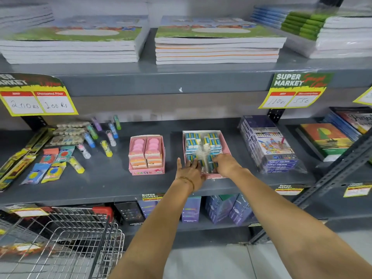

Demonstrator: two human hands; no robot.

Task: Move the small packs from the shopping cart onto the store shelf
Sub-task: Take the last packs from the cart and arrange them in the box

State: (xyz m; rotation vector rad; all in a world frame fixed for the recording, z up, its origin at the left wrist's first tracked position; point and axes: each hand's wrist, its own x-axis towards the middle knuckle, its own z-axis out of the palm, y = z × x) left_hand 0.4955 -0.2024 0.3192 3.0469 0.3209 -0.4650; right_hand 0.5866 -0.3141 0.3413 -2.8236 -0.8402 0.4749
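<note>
Blue-and-white boxy small packs fill a pink tray; both hands' fingers, spread, press the glossy front wrappers.

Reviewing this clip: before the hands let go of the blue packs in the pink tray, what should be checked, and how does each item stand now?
1. Pink tray fully on the shelf: ok.
2. Blue packs inside the tray walls: ok.
3. Left hand and right hand both on the front packs: ok.
4. Eraser box apart from the tray: ok.
5. Shopping cart emptied: cannot tell.
</note>
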